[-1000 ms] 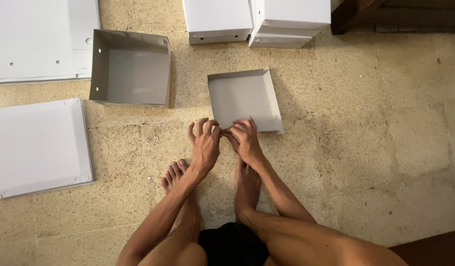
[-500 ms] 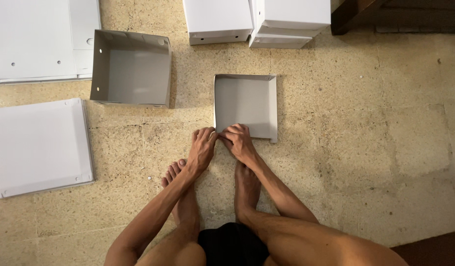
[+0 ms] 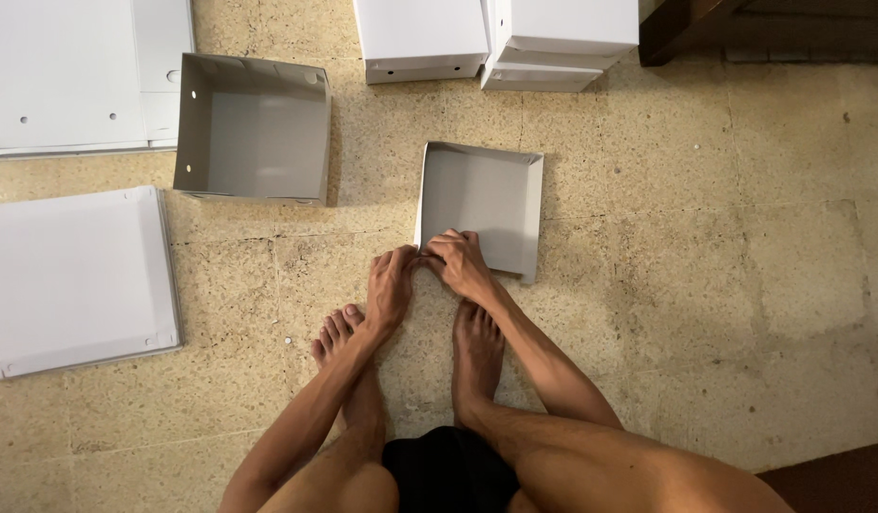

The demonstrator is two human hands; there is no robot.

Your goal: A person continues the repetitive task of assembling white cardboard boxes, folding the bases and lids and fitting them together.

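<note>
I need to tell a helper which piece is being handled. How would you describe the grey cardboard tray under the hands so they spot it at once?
On the speckled stone floor, look just ahead of the person's bare feet. The shallow grey tray lies there, both hands on its near left corner. Unlike the deeper grey box to its left, its walls are low.

1. Both arms reach straight down and forward between the bare feet.
2. The left hand (image 3: 391,283) lies palm down, fingers curled.
3. The right hand (image 3: 461,263) sits just beside it, fingers bent, fingertips touching.
</note>
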